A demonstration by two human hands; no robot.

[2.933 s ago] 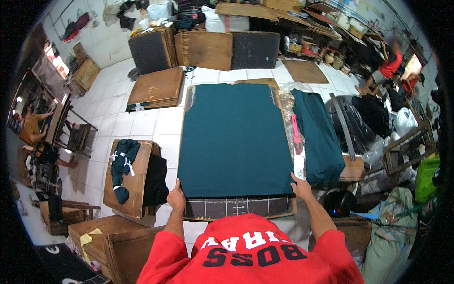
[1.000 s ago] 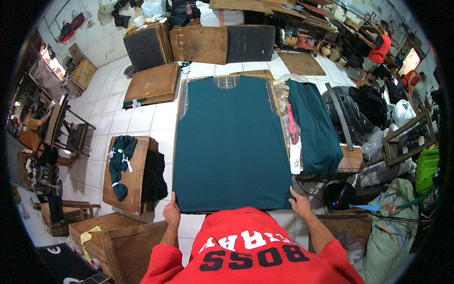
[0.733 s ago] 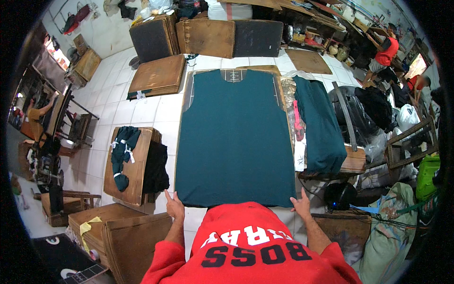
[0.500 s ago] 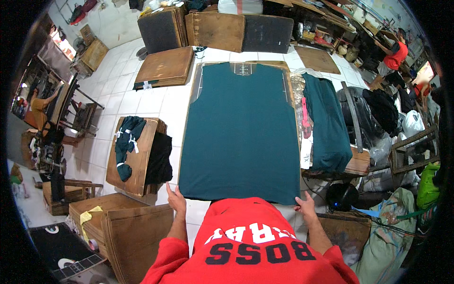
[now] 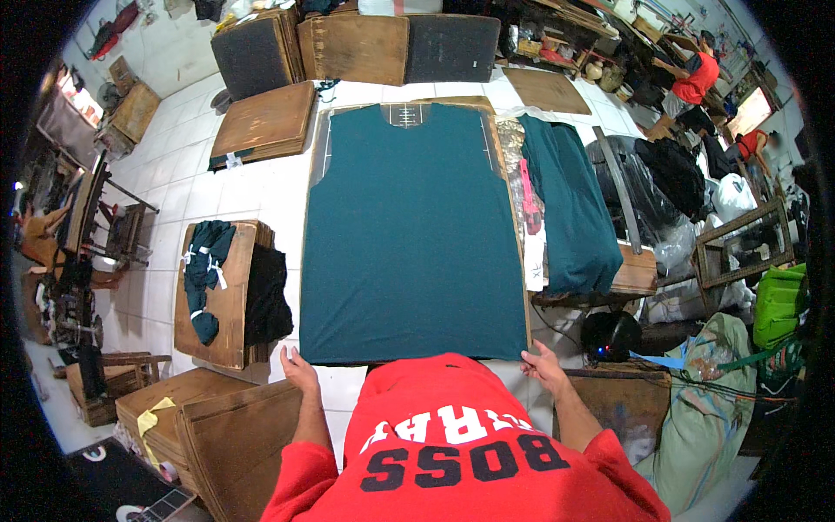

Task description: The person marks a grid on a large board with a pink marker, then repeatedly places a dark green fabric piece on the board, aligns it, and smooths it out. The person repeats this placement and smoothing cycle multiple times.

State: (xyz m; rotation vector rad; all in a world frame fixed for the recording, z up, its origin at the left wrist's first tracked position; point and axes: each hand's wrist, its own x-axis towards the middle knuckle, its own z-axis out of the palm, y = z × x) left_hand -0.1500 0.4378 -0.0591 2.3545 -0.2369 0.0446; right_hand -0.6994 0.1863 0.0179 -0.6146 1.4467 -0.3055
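A dark teal cut cloth lies spread on a board with white markings, its neck and shoulder cutouts exposing the board. My left hand is just below the cloth's near left corner, fingers apart. My right hand is at the near right corner, fingers apart, fingertips at or beside the edge; whether they touch it I cannot tell. My red-shirted body fills the bottom centre. Right of the board are a pink handled tool and a folded teal cloth.
Tied teal bundles and black cloth sit on wooden boards at left. More board stacks stand behind. Bags, a frame and a black machine crowd the right. Co-workers are at the right back and left.
Since the oldest frame, the cloth has shifted toward me, covering the board's near gridded end and uncovering the far neck cutout. Both hands moved nearer me with it; the view tilted slightly.
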